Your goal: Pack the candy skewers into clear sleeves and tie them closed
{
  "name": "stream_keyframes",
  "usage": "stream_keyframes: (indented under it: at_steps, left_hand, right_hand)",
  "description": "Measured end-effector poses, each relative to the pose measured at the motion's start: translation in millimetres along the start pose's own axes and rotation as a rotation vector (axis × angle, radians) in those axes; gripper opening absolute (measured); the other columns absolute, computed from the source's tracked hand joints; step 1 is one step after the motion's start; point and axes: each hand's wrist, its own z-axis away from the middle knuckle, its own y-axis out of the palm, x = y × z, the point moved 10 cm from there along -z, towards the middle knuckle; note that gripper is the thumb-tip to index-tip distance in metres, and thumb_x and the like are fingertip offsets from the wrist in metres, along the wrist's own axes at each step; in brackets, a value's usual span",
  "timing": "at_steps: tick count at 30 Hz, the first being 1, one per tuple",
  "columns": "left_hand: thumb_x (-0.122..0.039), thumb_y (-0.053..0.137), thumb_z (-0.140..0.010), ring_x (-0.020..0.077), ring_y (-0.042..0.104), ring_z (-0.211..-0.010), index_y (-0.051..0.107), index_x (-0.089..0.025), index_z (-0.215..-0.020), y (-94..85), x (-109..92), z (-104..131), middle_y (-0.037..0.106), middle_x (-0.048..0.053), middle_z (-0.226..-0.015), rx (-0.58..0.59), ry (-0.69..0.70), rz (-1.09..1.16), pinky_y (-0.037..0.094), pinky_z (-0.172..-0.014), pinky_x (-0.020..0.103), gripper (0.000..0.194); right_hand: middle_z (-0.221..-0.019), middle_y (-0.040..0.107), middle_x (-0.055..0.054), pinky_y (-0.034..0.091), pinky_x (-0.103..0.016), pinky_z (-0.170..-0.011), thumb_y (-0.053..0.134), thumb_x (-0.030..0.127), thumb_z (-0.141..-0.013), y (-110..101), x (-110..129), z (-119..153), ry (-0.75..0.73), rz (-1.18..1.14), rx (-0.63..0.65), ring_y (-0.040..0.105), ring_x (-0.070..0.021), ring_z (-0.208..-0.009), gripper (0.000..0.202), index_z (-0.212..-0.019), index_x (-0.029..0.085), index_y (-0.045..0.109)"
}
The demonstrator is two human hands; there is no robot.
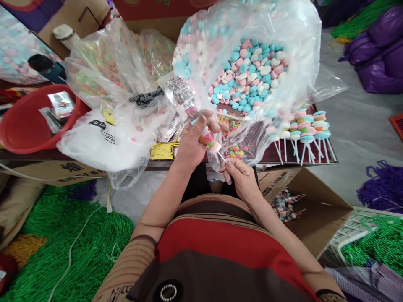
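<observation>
A candy skewer point(210, 142) with stacked pink, white and green pieces is held over the table's front edge, tilted. My left hand point(197, 138) is closed round its upper candies, and a small clear printed wrapper shows at the fingers. The white stick points down to the right, pinched near its lower end by my right hand point(238, 173). Behind the hands lies a big open plastic bag of pink, blue and white candies point(252, 77). Small ring candies point(236, 149) lie on plastic beside the skewer. Finished-looking candy skewers point(310, 126) are piled at the table's right end.
A red basin point(23, 121) with packets stands at the left, beside a white plastic bag point(110, 138). Yellow ties point(162, 151) lie near my left wrist. Below right is an open cardboard box point(315, 205) holding wrapped skewers. Green cords point(78, 243) cover the floor at left.
</observation>
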Motion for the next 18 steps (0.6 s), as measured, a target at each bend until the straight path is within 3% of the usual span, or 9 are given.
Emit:
stream_keyframes:
  at_steps: [2,5,9,12,15,18]
  left_hand:
    - [-0.046,0.076,-0.087,0.0170,0.073,-0.080,0.068,-0.024,-0.082,1.0,10.7,5.5,0.057,-0.004,-0.061,-0.060,-0.041,-0.017,0.059,-0.077,0.031,0.024]
    - [-0.050,0.074,-0.088,0.0138,0.070,-0.070,0.062,-0.022,-0.076,5.2,29.6,16.4,0.055,-0.005,-0.061,-0.079,-0.100,-0.027,0.059,-0.072,0.030,0.033]
    - [-0.062,0.074,-0.083,0.0094,0.056,-0.049,0.062,-0.021,-0.077,4.4,55.7,30.7,0.058,-0.003,-0.061,-0.012,-0.188,-0.087,0.045,-0.046,0.023,0.043]
    - [-0.068,0.075,-0.077,0.0083,0.049,-0.044,0.067,-0.023,-0.087,1.5,69.4,37.6,0.064,-0.002,-0.064,0.066,-0.268,-0.136,0.033,-0.037,0.021,0.047]
    - [-0.073,0.082,-0.064,0.0170,0.068,-0.067,0.069,-0.027,-0.104,1.9,54.0,29.6,0.073,0.003,-0.081,0.119,-0.239,-0.076,0.045,-0.047,0.023,0.062]
    - [-0.075,0.075,-0.071,0.0236,0.074,-0.100,0.069,-0.027,-0.107,-3.5,14.9,10.4,0.074,0.004,-0.092,0.051,-0.082,0.048,0.059,-0.077,0.032,0.060]
  right_hand:
    - [-0.065,0.062,0.004,0.028,-0.024,-0.043,0.073,0.063,-0.084,0.2,1.7,0.9,0.004,0.015,-0.020,0.039,-0.0065,-0.045,0.042,-0.083,0.022,0.070]
    - [-0.067,0.062,0.004,0.024,-0.024,-0.042,0.073,0.065,-0.083,1.8,5.5,0.1,-0.012,0.024,-0.049,0.035,-0.0054,-0.044,0.043,-0.083,0.022,0.068]
    - [-0.054,0.051,0.007,0.022,-0.024,-0.043,0.074,0.063,-0.083,13.7,4.4,-3.9,0.011,-0.083,-0.018,0.032,-0.0056,-0.042,0.041,-0.083,0.022,0.066]
    - [-0.046,0.038,0.011,0.023,-0.023,-0.042,0.078,0.063,-0.079,22.4,2.5,-5.4,0.074,-0.195,0.022,0.028,-0.0064,-0.040,0.043,-0.078,0.023,0.063]
    - [-0.042,0.035,0.012,0.041,-0.026,-0.050,0.078,0.065,-0.077,20.0,2.8,-3.3,0.105,-0.205,0.038,0.031,-0.0087,-0.041,0.043,-0.079,0.024,0.064]
    - [-0.042,0.036,0.012,0.047,-0.029,-0.058,0.078,0.063,-0.079,14.6,-3.2,0.9,0.139,-0.152,0.078,0.033,-0.0091,-0.042,0.041,-0.080,0.023,0.067]
